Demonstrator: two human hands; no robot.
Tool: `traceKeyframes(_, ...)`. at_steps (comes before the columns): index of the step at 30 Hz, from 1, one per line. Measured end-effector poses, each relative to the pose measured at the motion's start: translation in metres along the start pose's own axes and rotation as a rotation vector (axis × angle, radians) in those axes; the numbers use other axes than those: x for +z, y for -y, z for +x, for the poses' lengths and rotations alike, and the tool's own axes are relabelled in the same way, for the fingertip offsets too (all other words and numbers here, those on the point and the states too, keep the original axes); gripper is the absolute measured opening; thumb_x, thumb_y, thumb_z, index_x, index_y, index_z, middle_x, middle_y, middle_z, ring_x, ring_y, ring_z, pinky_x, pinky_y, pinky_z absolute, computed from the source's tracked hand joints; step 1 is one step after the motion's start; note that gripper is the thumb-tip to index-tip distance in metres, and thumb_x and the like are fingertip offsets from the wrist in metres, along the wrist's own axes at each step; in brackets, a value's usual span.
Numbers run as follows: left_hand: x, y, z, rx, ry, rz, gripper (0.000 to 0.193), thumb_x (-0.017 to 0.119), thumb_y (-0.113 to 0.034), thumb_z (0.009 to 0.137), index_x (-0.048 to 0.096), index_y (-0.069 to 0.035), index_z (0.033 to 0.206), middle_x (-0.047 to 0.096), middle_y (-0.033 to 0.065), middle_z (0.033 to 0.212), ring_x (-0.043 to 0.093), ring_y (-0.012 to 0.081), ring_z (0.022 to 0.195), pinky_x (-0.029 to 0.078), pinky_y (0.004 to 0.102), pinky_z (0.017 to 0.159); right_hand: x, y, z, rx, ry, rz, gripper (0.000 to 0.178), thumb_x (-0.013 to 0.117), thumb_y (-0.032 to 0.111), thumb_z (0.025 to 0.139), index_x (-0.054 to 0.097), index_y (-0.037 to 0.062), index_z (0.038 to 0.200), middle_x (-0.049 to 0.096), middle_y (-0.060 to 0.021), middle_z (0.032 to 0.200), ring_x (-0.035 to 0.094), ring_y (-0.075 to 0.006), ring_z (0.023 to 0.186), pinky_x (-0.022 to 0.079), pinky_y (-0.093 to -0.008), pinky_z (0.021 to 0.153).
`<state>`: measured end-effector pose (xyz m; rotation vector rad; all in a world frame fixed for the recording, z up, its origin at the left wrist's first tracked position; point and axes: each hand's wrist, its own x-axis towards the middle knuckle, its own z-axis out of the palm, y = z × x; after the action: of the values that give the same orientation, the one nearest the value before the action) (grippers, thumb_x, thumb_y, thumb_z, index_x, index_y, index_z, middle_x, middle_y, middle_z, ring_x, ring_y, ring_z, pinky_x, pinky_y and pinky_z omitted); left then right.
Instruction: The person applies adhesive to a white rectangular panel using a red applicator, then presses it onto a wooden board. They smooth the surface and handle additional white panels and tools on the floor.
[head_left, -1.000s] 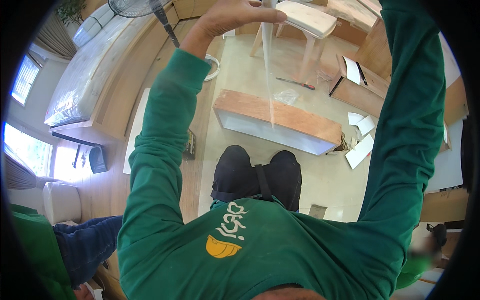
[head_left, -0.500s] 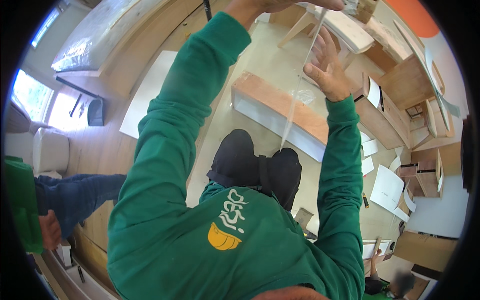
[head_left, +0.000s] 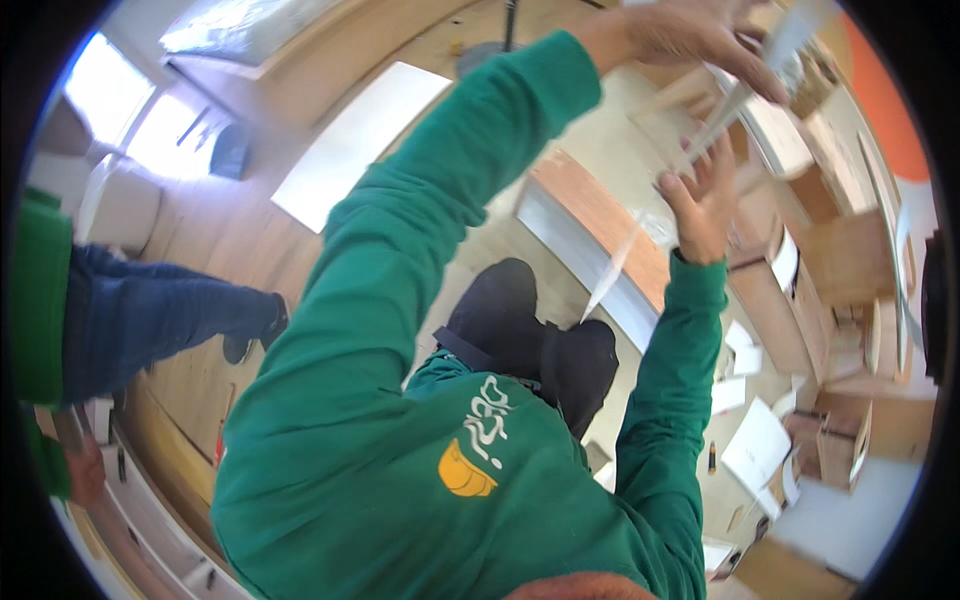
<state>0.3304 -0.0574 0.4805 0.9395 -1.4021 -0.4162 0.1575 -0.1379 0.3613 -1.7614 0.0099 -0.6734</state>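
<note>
One pale strip (head_left: 728, 112) slants from upper right toward frame centre; left hand (head_left: 700, 40) grips it, right hand (head_left: 706, 208) stands open alongside, contact unclear. We advise even support, preventing kinks.

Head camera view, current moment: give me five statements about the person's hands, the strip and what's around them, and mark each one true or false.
1. The left hand is higher in the picture than the right hand. True.
2. The right hand is clenched into a fist. False: its fingers are spread.
3. A thin pale strip slants down from the left hand toward the knees. True.
4. The person's sleeves are orange. False: they are green.
5. A co-worker's blue jeans show at the picture's right. False: they show at its left.
</note>
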Motion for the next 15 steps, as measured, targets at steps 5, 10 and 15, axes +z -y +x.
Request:
traceKeyframes(5,-0.04,-0.003,-0.029,0.165,-0.231,0.167,0.118,0.085,-0.045,0.076,0.01,0.001,0.155,0.03,0.0299,0.154,0.032,0.0348,0.145,0.035,0.044,0.114,-0.005,-0.009,0.018,-0.035,-0.114,-0.005,0.093,0.079,0.015,0.08,0.026,0.0041,0.155,0.031,-0.0233,0.153,0.042,-0.0374,0.134,0.049,-0.0449,0.1)
traceKeyframes(10,-0.037,0.032,-0.173,0.132,-0.784,0.378,0.109,0.079,-0.045,0.083,0.013,0.006,0.154,0.023,0.0301,0.157,0.025,0.037,0.148,0.025,0.0423,0.12,-0.009,-0.009,0.055,-0.103,-0.188,-0.011,0.086,0.077,0.011,0.085,0.026,-0.0032,0.152,0.035,-0.0241,0.15,0.044,-0.033,0.132,0.047,-0.0401,0.104)
traceKeyframes(15,0.112,0.083,-0.412,-0.908,-0.688,0.642,0.086,0.075,-0.043,0.085,0.037,0.001,0.147,0.042,0.0276,0.146,0.042,0.0394,0.136,0.034,0.0435,0.114,0.017,-0.007,0.081,-0.184,-0.272,-0.095,0.094,0.083,0.018,0.081,0.026,-0.0062,0.151,0.04,-0.0257,0.146,0.048,-0.0316,0.129,0.044,-0.0404,0.107)
